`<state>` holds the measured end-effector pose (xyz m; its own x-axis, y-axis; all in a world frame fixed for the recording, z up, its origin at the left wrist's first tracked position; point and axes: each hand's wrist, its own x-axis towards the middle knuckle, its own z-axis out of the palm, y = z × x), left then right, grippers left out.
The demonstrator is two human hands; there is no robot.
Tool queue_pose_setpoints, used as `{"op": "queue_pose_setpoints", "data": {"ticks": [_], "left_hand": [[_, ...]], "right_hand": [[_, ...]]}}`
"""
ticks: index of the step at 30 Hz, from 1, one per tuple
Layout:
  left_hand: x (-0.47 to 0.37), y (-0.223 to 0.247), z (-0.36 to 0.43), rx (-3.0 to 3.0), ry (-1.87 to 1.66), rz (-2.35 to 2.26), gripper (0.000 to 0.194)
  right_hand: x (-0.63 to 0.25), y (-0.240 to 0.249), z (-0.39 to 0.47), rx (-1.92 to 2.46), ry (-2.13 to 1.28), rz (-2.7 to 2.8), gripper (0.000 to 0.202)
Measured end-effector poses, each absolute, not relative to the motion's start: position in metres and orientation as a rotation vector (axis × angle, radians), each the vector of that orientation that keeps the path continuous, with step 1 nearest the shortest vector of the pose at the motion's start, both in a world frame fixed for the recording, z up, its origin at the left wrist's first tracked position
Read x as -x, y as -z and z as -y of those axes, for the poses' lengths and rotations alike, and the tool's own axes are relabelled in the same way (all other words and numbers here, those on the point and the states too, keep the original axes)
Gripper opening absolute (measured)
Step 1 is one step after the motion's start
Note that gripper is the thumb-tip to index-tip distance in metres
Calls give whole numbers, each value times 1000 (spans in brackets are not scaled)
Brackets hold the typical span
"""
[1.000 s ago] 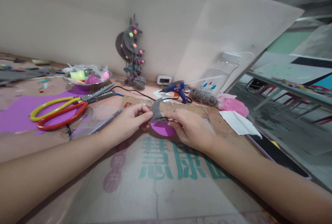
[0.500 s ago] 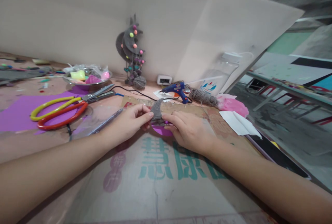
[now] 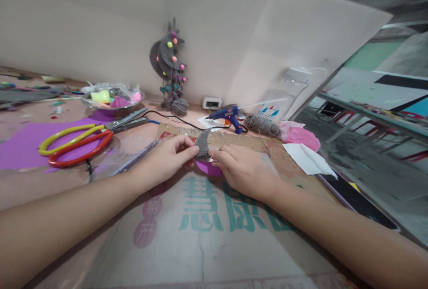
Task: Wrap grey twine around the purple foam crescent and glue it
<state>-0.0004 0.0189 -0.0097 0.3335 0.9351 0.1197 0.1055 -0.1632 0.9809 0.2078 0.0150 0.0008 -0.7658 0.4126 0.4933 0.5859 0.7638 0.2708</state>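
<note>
Between my hands is a small curved grey piece (image 3: 202, 144), its pointed tip upward, with a purple piece (image 3: 209, 168) showing beneath it. My left hand (image 3: 174, 155) pinches the grey piece at its left edge with thumb and fingers. On the other side, the closed fingers of my right hand (image 3: 242, 167) grip its lower right edge, where something small and shiny shows. Behind it a blue glue gun (image 3: 230, 117) stands on the table, its small light lit red.
Red and yellow scissors (image 3: 80, 144) lie at left on purple sheets. Behind are a metal bowl (image 3: 113, 107), a grey moon ornament (image 3: 169, 57) and a white timer (image 3: 211, 103). Grey yarn (image 3: 262, 125), a clear bottle (image 3: 287, 92) and white cloth (image 3: 309, 158) are at right.
The grey piece has turned slightly, and its face shows a little more. The fingers of my right hand have shifted slightly along its lower edge. Both hands keep their hold.
</note>
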Motion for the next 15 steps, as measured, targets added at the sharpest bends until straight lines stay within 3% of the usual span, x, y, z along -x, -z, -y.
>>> {"op": "queue_pose_setpoints", "data": {"ticks": [10, 15], "left_hand": [[0, 4, -16, -1472, -1006, -962, 19], [2, 6, -17, -1462, -1016, -945, 19]], "right_hand": [[-215, -6, -17, 807, 367, 2463, 22], [-215, -5, -20, 778, 424, 2523, 21]]}}
